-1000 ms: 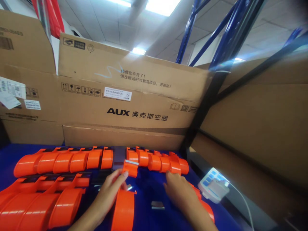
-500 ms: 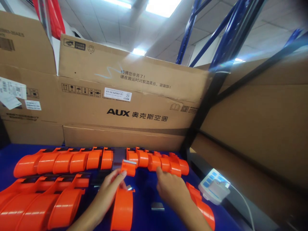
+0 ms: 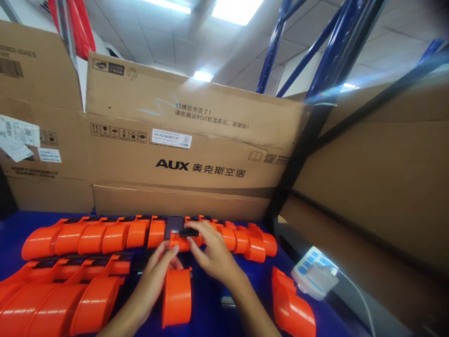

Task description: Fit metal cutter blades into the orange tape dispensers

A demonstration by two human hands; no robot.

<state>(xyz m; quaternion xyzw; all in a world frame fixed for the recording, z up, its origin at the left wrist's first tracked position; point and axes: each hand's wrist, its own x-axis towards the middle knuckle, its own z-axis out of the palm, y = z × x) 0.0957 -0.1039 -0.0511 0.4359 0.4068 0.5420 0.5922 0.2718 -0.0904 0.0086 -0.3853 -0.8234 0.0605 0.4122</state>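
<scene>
My left hand [image 3: 157, 267] is closed around an orange plastic tape dispenser [image 3: 177, 299], its round hoop hanging toward me and its narrower head pointing away. At that head my right hand [image 3: 212, 248] pinches a small black strip [image 3: 188, 232] between thumb and fingers. The strip lies across the dispenser's top edge, where it covers most of the serrated metal blade. Whether it is fully seated cannot be seen. Below my right forearm, partly hidden, lies a small flat metal piece [image 3: 228, 301].
Rows of orange tape dispensers [image 3: 91, 236] with black strips line the blue tabletop [image 3: 206, 323] at left and back. More dispensers [image 3: 293, 304] lie at right, beside a white power strip [image 3: 314, 274] with a cable. A cardboard panel [image 3: 196, 196] and a dark rack post [image 3: 286, 187] stand behind.
My right hand has moved left and up to the dispenser's head, with a black strip now showing in its fingers. The blade, bare before, is now mostly covered. My left hand has shifted slightly left.
</scene>
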